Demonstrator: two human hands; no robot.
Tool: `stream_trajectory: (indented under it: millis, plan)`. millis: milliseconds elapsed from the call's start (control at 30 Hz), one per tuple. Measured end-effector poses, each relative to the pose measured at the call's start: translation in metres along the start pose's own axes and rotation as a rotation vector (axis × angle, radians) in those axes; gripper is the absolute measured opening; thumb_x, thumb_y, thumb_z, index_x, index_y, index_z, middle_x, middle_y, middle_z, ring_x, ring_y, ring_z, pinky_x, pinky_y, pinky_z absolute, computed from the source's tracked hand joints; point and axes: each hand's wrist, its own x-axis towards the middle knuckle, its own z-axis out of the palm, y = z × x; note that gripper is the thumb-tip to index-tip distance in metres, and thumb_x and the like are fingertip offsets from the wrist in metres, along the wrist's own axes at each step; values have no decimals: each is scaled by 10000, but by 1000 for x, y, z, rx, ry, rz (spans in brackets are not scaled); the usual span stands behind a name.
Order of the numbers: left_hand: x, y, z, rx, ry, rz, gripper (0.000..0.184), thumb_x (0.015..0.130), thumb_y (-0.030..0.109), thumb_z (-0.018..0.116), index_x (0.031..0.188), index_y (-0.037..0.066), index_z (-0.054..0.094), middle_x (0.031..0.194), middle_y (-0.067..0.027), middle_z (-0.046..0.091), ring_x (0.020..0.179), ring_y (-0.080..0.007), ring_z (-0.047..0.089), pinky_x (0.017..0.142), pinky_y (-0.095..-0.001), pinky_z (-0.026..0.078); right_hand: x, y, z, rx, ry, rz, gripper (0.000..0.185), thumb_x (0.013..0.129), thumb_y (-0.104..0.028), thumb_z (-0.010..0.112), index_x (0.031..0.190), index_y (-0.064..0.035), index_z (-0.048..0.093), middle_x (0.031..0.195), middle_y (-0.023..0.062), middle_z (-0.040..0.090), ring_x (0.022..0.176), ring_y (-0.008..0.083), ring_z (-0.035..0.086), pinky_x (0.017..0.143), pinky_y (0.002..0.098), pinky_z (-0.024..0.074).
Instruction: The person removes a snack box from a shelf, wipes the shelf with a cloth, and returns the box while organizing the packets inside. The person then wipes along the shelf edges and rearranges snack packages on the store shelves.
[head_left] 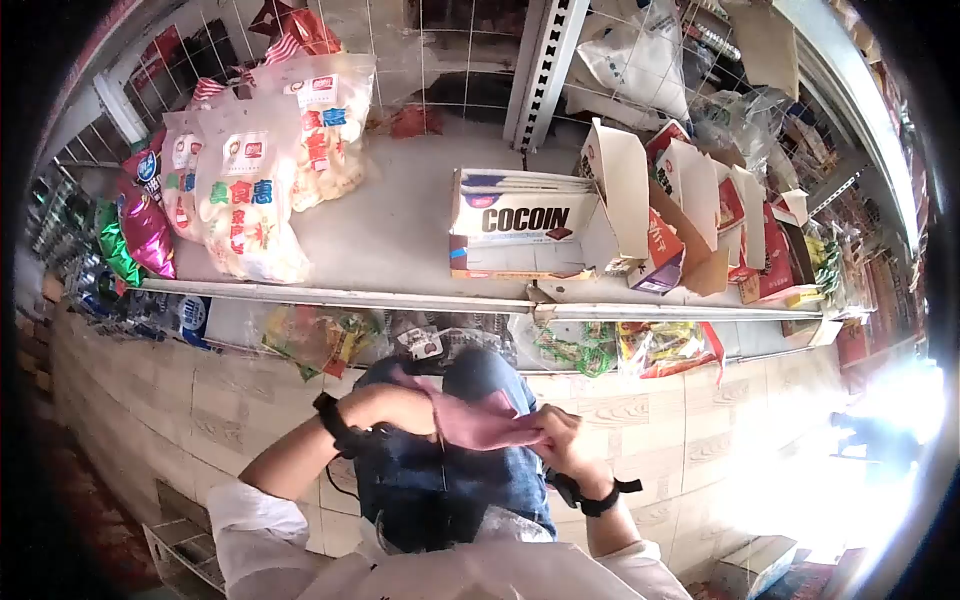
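Note:
A pink cloth (470,422) stretches between my two hands, above my jeans-covered knees. My right hand (562,440) is closed around the cloth's right end, its fingers bunched together. My left hand (400,410) is at the cloth's other end, where the fabric covers its fingers, so their grip is hidden. Each wrist wears a black strap. Just beyond the hands runs the front edge of a shelf, carrying an open white COCOIN box (525,222) with a few flat packets upright inside.
Large clear bags of puffed snacks (250,190) stand on the shelf's left. Opened cartons (690,210) line its right side. Colourful packets (665,345) lie on the lower shelf. Below is a tiled floor (640,410), with strong glare at right.

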Motion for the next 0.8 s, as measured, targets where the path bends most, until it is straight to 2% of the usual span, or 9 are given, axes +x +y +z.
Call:
stream_trajectory:
  millis: [33, 100, 167, 333, 433, 467, 533, 633, 800]
  plan:
    - [-9, -22, -5, -122, -55, -265, 220, 926, 220, 527, 1021, 31, 588, 913, -131, 640, 763, -195, 634, 672, -330, 492, -8, 4, -8, 76, 72, 88, 203, 700, -71, 708, 834, -44, 557, 768, 85, 594, 692, 289, 616, 589, 342, 497]
    - [-37, 20, -23, 145, 484, -142, 222, 905, 244, 564, 936, 25, 594, 803, -105, 641, 662, -155, 616, 580, -300, 465, -28, 10, -26, 66, 168, 206, 245, 676, -80, 756, 781, -40, 538, 707, 99, 587, 636, 222, 608, 571, 299, 479]
    - [-39, 53, -37, 357, 1122, -71, 321, 876, 302, 592, 1055, 40, 544, 812, -138, 573, 668, -300, 595, 567, -369, 457, -48, 18, -19, 196, 298, 360, 316, 665, -124, 808, 731, -35, 512, 626, 105, 554, 589, 122, 534, 545, 298, 450]
    - [10, 23, -98, 668, 1649, 77, 648, 801, 427, 649, 1212, -27, 439, 1011, -246, 617, 878, -361, 632, 714, -414, 507, -66, 2, 5, 92, 199, 494, 245, 684, -147, 764, 736, -32, 554, 633, 103, 531, 584, 181, 504, 556, 309, 450]
    - [24, 19, -112, 374, 1351, -238, 704, 814, 447, 605, 1255, -59, 394, 979, -285, 618, 909, -386, 622, 784, -413, 508, -78, 14, 26, 292, 223, 277, 236, 669, -133, 763, 737, -38, 559, 696, 125, 559, 588, 269, 534, 573, 327, 465]
    - [28, 21, -118, 277, 1301, -251, 558, 829, 374, 543, 1167, -68, 502, 887, -268, 638, 889, -391, 624, 787, -420, 502, -83, 10, 25, 291, 228, 280, 236, 669, -133, 763, 737, -38, 559, 696, 125, 559, 588, 269, 534, 573, 327, 465]
    - [30, 24, -122, 309, 1269, -293, 462, 817, 315, 522, 1070, -69, 560, 863, -266, 640, 892, -392, 624, 787, -422, 501, -99, 1, 23, 88, 59, 635, 260, 664, -131, 766, 710, -35, 529, 674, 130, 558, 580, 280, 542, 561, 338, 466]
    - [25, 36, -136, 237, 1113, -500, 293, 762, 180, 486, 797, -62, 649, 771, -238, 649, 798, -360, 654, 730, -417, 513, -104, 2, 25, 72, 41, 645, 297, 661, -135, 769, 686, -29, 493, 650, 130, 549, 566, 295, 538, 545, 344, 463]
    - [16, 40, -140, 114, 1145, -368, 268, 786, 109, 455, 776, -124, 588, 656, -241, 626, 476, -268, 632, 521, -355, 520, -102, 3, 29, 4, 55, 593, 307, 666, -185, 771, 697, -48, 498, 630, 133, 531, 543, 304, 527, 527, 355, 452]
